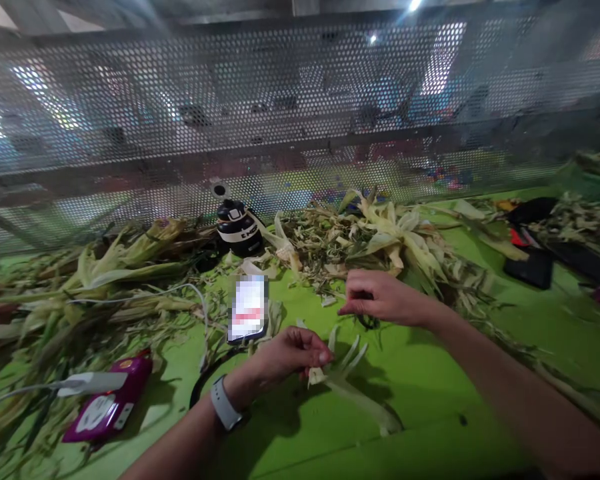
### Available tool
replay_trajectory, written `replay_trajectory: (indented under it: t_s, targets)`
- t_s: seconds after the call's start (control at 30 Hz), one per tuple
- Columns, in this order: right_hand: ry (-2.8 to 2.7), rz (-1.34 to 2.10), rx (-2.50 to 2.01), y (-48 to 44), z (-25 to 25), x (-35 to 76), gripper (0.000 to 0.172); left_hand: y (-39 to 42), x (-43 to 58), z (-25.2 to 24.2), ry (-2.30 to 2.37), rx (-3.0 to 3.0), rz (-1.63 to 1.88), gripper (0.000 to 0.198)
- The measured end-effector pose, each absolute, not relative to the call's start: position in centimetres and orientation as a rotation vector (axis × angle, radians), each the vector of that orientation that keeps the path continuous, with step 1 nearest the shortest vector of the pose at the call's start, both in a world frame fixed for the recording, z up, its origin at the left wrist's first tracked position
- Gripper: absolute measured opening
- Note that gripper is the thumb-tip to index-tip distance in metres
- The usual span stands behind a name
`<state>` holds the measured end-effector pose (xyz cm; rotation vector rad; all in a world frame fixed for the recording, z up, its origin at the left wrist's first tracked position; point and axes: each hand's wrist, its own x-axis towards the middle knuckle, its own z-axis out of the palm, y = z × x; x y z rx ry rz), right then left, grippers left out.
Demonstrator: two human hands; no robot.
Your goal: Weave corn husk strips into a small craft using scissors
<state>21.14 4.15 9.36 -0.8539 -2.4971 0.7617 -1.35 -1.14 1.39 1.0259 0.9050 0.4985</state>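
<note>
Low over the green table, my left hand (300, 353), with a light watch band on its wrist, pinches a pale corn husk (357, 400). The husk is split into several narrow strips at its upper end, and its other end trails down to the right. Higher and to the right, my right hand (375, 295) has its fingers curled and thumb drawn in, apart from the husk. Whether anything small is between those fingertips I cannot make out. A small dark loop (367, 322) lies just below the right hand.
A lit phone (249, 308) leans beyond my left hand. Behind it stands a black bottle (239, 230). Husk heaps (400, 230) line a perforated metal panel (290, 100). A purple power bank (113, 397) with a white cable sits at left; a black case (529, 267) lies at right.
</note>
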Motion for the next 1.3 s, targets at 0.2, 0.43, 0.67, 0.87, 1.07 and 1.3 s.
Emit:
replay_trajectory:
  t_s: [0.2,0.43,0.67,0.87,1.07,1.3]
  targets:
    - [-2.56,0.709,-0.874,6.1,6.7,18.0,0.023,-1.6,-0.8,1.6,0.927,1.039,0.506,0.034]
    - [-2.032,0.43,-1.187,4.0,6.6,19.5,0.036,-1.7,-0.2,1.6,0.926,0.851,0.814,0.035]
    - [-2.046,1.334,-1.209,-1.3,4.9,18.0,0.045,-2.3,0.3,1.8,0.904,0.817,1.026,0.03]
    - [-1.772,1.54,-1.157,-1.2,4.7,18.2,0.038,-2.4,0.2,1.1,0.893,0.795,1.021,0.027]
    - [-1.731,1.762,-1.239,-1.4,4.7,18.4,0.038,-2.5,0.3,0.8,0.891,0.829,1.043,0.026]
    - [-1.666,1.862,-1.228,-1.7,4.9,18.3,0.019,-2.6,0.4,0.9,0.924,0.867,1.052,0.029]
